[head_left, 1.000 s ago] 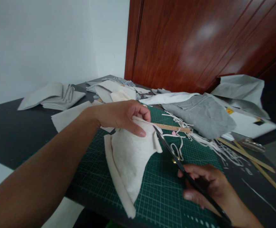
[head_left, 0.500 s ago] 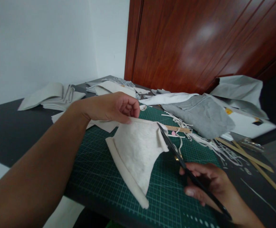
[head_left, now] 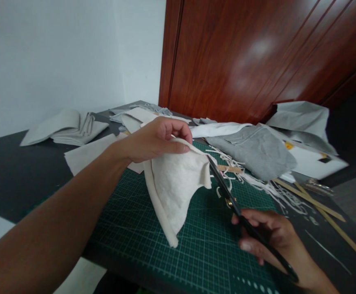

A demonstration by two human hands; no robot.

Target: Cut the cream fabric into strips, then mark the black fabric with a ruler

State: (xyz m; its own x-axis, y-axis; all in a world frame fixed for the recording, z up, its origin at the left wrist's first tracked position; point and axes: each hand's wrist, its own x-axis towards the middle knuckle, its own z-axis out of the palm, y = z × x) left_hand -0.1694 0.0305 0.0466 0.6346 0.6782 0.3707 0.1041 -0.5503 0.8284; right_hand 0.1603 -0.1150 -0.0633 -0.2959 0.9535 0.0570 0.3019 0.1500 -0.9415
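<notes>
A piece of cream fabric (head_left: 176, 179) with thick rolled edges hangs from my left hand (head_left: 162, 141), which pinches its upper edge between thumb and fingers. My right hand (head_left: 266, 232) is closed round the handles of black scissors (head_left: 233, 202). The blades point up and left and touch the fabric's upper right corner, where a small flap folds down. The blade tips are partly hidden by the cloth. Beneath both hands lies a green cutting mat (head_left: 208, 232) with a printed grid.
Thin white fabric strips (head_left: 276, 190) lie tangled right of the mat, beside wooden rulers (head_left: 315, 202). Grey cloth (head_left: 254, 153) and a white box (head_left: 315, 161) are behind them. Folded pale fabric (head_left: 76, 128) sits at the back left, near flat cream pieces (head_left: 88, 153).
My left hand has shifted right and slid along the fabric's upper edge, nearer the scissors. The fabric's lower end has swung up and left. The scissors have hardly moved.
</notes>
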